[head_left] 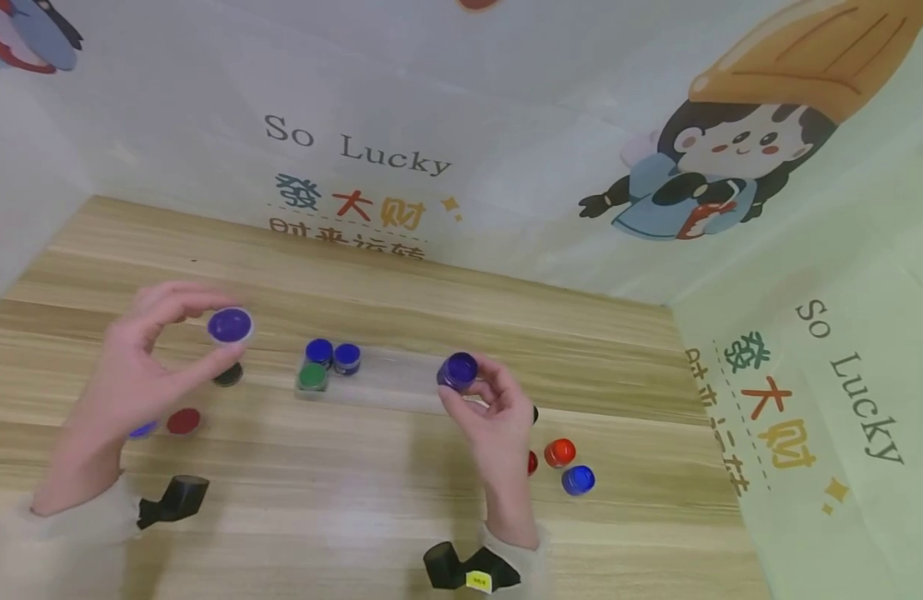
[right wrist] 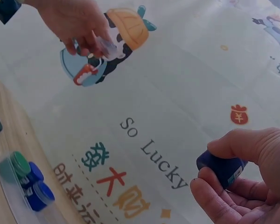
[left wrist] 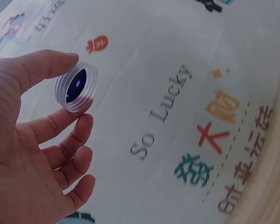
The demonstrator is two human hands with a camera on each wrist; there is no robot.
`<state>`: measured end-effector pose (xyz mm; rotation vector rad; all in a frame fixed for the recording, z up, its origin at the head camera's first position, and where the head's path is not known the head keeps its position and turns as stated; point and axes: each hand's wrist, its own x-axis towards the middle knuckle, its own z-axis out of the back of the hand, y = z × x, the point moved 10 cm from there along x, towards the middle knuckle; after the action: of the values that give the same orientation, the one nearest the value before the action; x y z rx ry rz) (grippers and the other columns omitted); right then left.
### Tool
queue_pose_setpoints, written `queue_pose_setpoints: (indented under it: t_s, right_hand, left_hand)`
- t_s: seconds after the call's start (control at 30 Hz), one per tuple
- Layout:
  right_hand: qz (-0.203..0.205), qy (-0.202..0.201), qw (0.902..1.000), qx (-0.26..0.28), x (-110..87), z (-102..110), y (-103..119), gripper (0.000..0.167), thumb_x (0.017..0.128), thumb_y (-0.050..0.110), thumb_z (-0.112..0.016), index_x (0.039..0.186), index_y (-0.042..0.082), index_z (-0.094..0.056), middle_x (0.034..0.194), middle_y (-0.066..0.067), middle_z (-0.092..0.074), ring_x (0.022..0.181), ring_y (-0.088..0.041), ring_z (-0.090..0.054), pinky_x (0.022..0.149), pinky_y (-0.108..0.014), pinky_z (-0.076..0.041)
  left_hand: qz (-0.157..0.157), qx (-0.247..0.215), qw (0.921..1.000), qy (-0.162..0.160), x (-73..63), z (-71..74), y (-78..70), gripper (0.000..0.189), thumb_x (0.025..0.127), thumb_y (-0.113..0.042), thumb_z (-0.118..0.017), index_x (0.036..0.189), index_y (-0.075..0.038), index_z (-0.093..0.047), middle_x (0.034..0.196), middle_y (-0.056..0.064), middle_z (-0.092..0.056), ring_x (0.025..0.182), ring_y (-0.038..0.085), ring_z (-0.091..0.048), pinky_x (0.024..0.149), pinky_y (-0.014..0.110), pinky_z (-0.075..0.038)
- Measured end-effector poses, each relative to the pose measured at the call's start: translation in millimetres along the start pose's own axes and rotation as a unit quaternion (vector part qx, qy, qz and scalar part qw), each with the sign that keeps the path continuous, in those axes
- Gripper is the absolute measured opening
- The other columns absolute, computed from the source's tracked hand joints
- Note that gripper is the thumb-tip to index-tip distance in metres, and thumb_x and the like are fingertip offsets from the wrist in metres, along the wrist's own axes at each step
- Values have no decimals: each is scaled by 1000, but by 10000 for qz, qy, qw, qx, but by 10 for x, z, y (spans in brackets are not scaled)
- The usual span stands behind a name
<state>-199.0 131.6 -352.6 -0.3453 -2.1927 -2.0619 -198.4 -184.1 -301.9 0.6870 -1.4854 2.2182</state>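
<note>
My left hand (head_left: pixel 142 358) is raised at the left, pinching a clear screw lid (left wrist: pixel 77 87) stained dark purple-blue inside between thumb and index finger. Its other fingers curl loosely below the lid. Over the right end of a clear tray (head_left: pixel 394 379), my right hand (head_left: pixel 499 417) grips a small dark blue paint jar (right wrist: pixel 221 167) between thumb and fingers. The jar's mouth (head_left: pixel 462 367) faces up toward the head camera, with no lid on it. At the tray's left end stand two blue-topped jars (head_left: pixel 347 358) and a green-topped jar (head_left: pixel 312 377).
Near the left hand lie a black disc (head_left: pixel 227 373), a dark red disc (head_left: pixel 183 421) and a partly hidden blue one (head_left: pixel 142 429). Right of the right hand stand an orange-red jar (head_left: pixel 560 452) and a blue jar (head_left: pixel 578 480). Printed sheeting (head_left: pixel 506 208) walls the wooden table.
</note>
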Motion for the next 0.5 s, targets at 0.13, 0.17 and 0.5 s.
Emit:
queue_pose_setpoints:
  t_s: [0.13,0.17,0.5]
  right_hand:
    - [-61,-356,9993,-91,-39,264,-56,35,72,-16,-67,106,-15,-56,87,4,-66,72,-6,-60,62,-19,-51]
    - [-120,-475,9987,-105,-53,338,-76,34,72,-17,-66,105,-14,-56,86,5,-66,72,-5,-60,62,-18,-50]
    - [-532,-1654,9827,-640,-213,1069,-176,28,75,-15,-64,97,3,-61,82,6,-64,70,-3,-59,58,-15,-47]
  left_hand:
    - [174,402,9988,-239,-107,222,135,39,64,16,-73,101,10,-64,110,-16,-58,105,5,-45,84,18,-29]
    - [240,527,9979,-283,-131,269,168,39,64,16,-73,101,9,-64,109,-18,-57,105,4,-45,84,18,-29]
    - [715,1244,9877,-624,-521,683,798,29,72,5,-74,101,2,-69,105,-27,-55,98,-6,-42,79,18,-25]
